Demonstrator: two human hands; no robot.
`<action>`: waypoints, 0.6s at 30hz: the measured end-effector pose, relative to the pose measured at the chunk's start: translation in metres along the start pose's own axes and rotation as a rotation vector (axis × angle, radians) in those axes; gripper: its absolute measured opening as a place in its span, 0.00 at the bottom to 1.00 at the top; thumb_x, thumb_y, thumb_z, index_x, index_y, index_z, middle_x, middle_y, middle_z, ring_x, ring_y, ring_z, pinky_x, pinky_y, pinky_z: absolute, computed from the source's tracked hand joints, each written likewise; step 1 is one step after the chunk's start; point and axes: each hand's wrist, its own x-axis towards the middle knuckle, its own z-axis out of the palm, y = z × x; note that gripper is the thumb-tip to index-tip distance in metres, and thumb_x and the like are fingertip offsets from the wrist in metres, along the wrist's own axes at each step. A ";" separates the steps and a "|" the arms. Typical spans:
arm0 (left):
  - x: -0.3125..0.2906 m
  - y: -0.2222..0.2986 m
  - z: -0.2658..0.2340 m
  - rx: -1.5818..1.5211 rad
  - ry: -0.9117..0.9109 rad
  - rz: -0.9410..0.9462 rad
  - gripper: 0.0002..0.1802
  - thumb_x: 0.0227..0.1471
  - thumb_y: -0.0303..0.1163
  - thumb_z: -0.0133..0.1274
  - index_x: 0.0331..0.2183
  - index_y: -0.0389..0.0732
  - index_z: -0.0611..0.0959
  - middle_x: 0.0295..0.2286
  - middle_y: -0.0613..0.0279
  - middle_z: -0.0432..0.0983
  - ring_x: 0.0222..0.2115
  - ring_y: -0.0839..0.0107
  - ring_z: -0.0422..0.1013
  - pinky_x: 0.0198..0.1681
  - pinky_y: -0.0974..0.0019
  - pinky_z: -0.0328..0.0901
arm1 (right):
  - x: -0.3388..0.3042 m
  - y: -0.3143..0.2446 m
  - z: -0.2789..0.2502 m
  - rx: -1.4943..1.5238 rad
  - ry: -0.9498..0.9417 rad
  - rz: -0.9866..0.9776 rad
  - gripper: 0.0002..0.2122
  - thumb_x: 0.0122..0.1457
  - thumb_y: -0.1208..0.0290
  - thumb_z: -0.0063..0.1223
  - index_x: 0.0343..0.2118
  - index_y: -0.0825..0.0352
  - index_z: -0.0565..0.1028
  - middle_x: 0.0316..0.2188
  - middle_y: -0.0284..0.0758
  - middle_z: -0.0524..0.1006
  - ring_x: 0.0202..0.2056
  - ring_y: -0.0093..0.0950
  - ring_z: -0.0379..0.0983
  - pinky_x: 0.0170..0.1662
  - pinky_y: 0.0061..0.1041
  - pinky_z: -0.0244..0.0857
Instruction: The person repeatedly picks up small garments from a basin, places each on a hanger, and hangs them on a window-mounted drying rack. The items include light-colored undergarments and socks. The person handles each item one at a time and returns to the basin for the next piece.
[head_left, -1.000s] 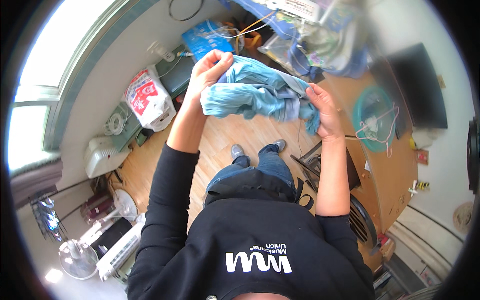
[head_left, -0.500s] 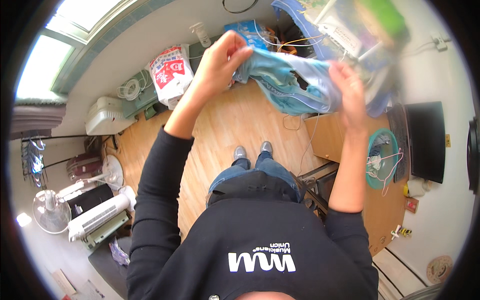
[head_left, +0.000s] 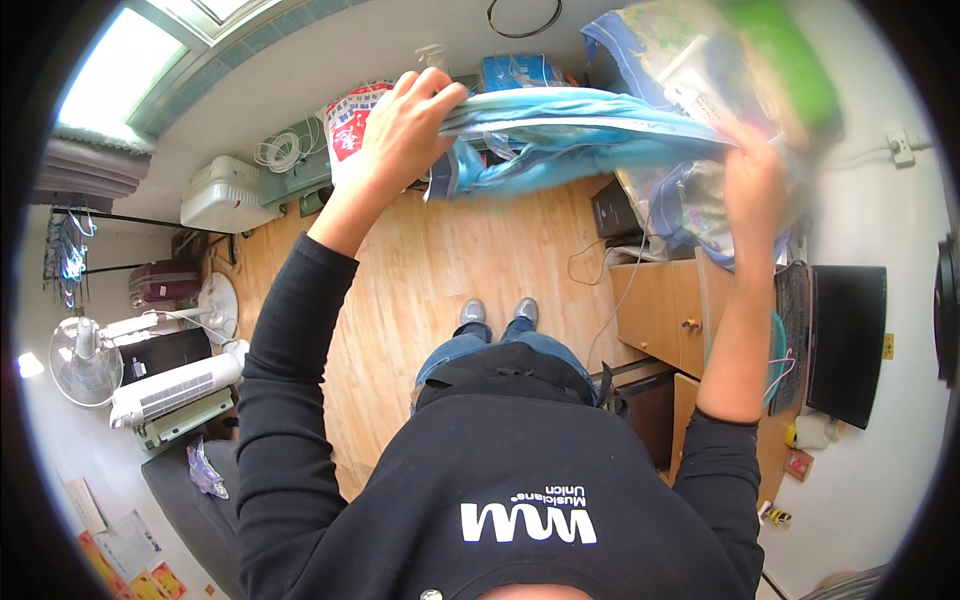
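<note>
A light blue garment [head_left: 560,108] with a pale band along its edge is stretched between my hands at the far side, its lower part hanging loose and blurred. My left hand [head_left: 408,125] grips its left end, fingers curled over the cloth. At the right end, my right hand [head_left: 755,172] pinches the pale band; its fingertips are somewhat smeared. Both arms are raised and held wide apart, well above the floor. Some of the cloth's folds hide its full shape.
Behind my left hand stands a white and red bag [head_left: 345,140]. Patterned blue bedding [head_left: 640,45] lies at the far right. A wooden desk [head_left: 650,310] and a black monitor [head_left: 848,345] are on the right, with a teal basket [head_left: 777,335] partly hidden by my forearm. Fans [head_left: 85,350] stand left.
My hands have spread farther apart, pulling the garment from a bunched shape into a long taut strip. My right hand has moved right and now covers more of the teal basket.
</note>
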 end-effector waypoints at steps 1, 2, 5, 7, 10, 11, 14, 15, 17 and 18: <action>-0.012 -0.006 0.011 0.084 0.040 0.016 0.22 0.34 0.31 0.61 0.37 0.48 0.75 0.37 0.64 0.69 0.37 0.63 0.69 0.34 0.63 0.66 | 0.004 0.008 0.003 -0.030 -0.047 0.060 0.12 0.50 0.76 0.44 0.33 0.58 0.79 0.25 0.34 0.76 0.25 0.30 0.71 0.31 0.25 0.63; -0.022 -0.007 0.022 0.140 0.046 -0.013 0.23 0.37 0.28 0.58 0.41 0.49 0.75 0.38 0.62 0.70 0.38 0.61 0.69 0.36 0.61 0.66 | 0.007 0.013 0.005 -0.060 -0.094 0.120 0.12 0.50 0.76 0.44 0.34 0.58 0.79 0.23 0.35 0.76 0.24 0.30 0.71 0.30 0.25 0.63; -0.011 -0.011 0.017 -0.285 -0.024 -0.495 0.20 0.42 0.32 0.55 0.42 0.50 0.75 0.38 0.59 0.72 0.35 0.57 0.71 0.39 0.58 0.66 | 0.017 0.033 0.014 0.151 -0.100 0.151 0.13 0.52 0.73 0.42 0.37 0.59 0.78 0.20 0.40 0.74 0.20 0.30 0.67 0.27 0.28 0.60; -0.033 -0.019 0.059 -0.102 -0.418 -0.488 0.12 0.44 0.35 0.56 0.34 0.45 0.79 0.27 0.59 0.75 0.31 0.62 0.73 0.36 0.61 0.67 | 0.014 0.066 0.046 0.028 -0.314 0.169 0.13 0.52 0.73 0.41 0.38 0.60 0.77 0.21 0.43 0.75 0.23 0.35 0.71 0.30 0.33 0.61; -0.068 -0.030 0.096 -0.612 -0.682 -0.819 0.15 0.47 0.40 0.55 0.29 0.37 0.80 0.20 0.61 0.73 0.31 0.70 0.74 0.29 0.64 0.69 | -0.014 0.073 0.065 -0.059 -0.414 0.105 0.13 0.54 0.74 0.39 0.38 0.64 0.77 0.33 0.43 0.78 0.35 0.34 0.76 0.37 0.30 0.67; -0.058 -0.034 0.092 -0.916 -0.661 -1.026 0.18 0.49 0.43 0.54 0.28 0.35 0.79 0.21 0.63 0.73 0.32 0.72 0.74 0.27 0.63 0.70 | -0.005 0.072 0.068 0.108 -0.462 0.344 0.14 0.54 0.74 0.37 0.39 0.66 0.76 0.32 0.40 0.78 0.33 0.32 0.76 0.35 0.28 0.68; -0.046 -0.007 0.066 -1.854 -0.357 -1.212 0.16 0.52 0.40 0.48 0.34 0.37 0.79 0.32 0.58 0.76 0.33 0.68 0.73 0.38 0.61 0.68 | -0.011 0.077 0.071 0.613 -0.568 0.751 0.14 0.57 0.74 0.35 0.43 0.67 0.73 0.31 0.34 0.77 0.28 0.26 0.76 0.30 0.25 0.70; -0.050 -0.006 0.067 -2.116 -0.357 -1.111 0.17 0.52 0.39 0.46 0.39 0.37 0.76 0.36 0.57 0.75 0.38 0.64 0.71 0.42 0.60 0.66 | -0.013 0.082 0.072 0.812 -0.617 0.876 0.15 0.58 0.71 0.36 0.46 0.66 0.69 0.35 0.36 0.76 0.32 0.32 0.75 0.36 0.31 0.70; -0.050 -0.003 0.066 -2.600 -0.231 -0.914 0.19 0.51 0.40 0.46 0.41 0.37 0.75 0.37 0.56 0.75 0.40 0.62 0.71 0.45 0.57 0.64 | -0.017 0.084 0.077 1.457 -0.628 0.993 0.15 0.58 0.68 0.37 0.46 0.66 0.69 0.39 0.38 0.75 0.38 0.35 0.73 0.42 0.34 0.68; -0.051 0.002 0.063 -2.834 -0.154 -0.782 0.19 0.51 0.40 0.46 0.41 0.37 0.74 0.38 0.55 0.74 0.40 0.61 0.70 0.46 0.56 0.63 | -0.020 0.085 0.078 1.783 -0.623 1.033 0.15 0.59 0.67 0.37 0.46 0.67 0.68 0.41 0.39 0.74 0.41 0.36 0.71 0.45 0.35 0.66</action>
